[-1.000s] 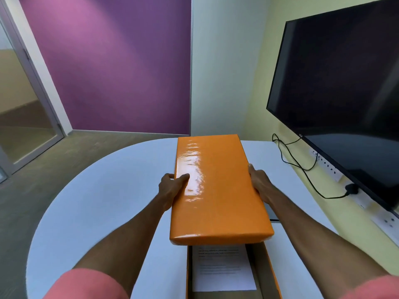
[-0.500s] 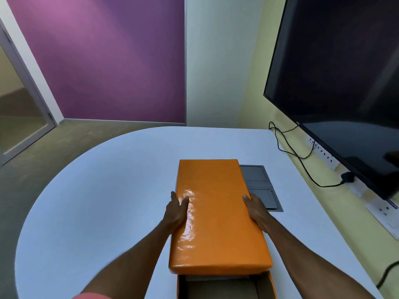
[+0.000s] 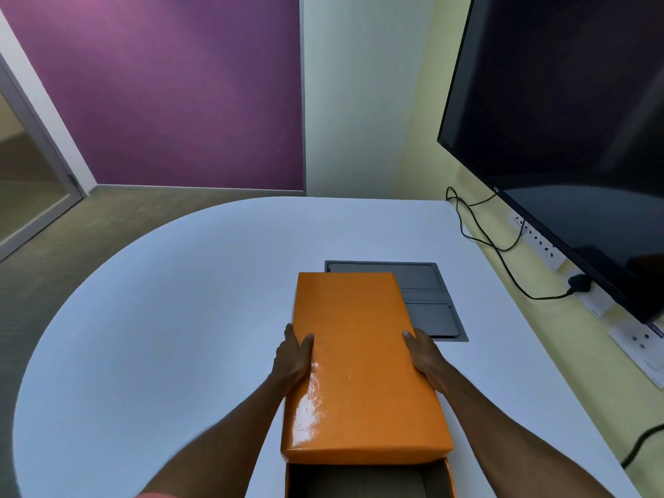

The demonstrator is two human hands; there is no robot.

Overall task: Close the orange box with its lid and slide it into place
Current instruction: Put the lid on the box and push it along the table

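Lowered and drawn toward the near edge of the table since a second ago, the lid now lies almost level above the orange box, whose near end is uncovered. Its long axis runs from the near edge toward the far edge, in line with the box, offset away from the person. The left hand clamps the left long side and the right hand the right, both at mid-length, equally near. Closing likely requires pulling the lid nearer, then pressing down. A grey panel lies just beyond, on the right.
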